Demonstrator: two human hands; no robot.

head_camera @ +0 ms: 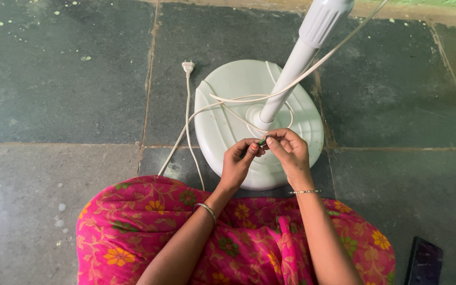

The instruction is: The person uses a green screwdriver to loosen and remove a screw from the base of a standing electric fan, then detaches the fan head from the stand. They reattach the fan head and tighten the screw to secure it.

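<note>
From the head view, I looked down at my two hands held together over the near edge of a round white fan base [222, 121] that stood on the stone floor [64, 79]. My left hand [237, 161] and my right hand [290, 153] met at the fingertips, and both grips were pinched together on one small dark object [263, 141]; it was too small for me to tell what it was. It sat just above the base, close to the foot of the white pole [291, 74] that rose from the middle. A white cord [228, 100] lay looped across the base and ran off to the left, ending in a white plug [188, 66] on the floor. My pink flowered cloth [249, 243] covered my lap just below the base. A dark flat phone [423, 261] lay on the floor at my right.
</note>
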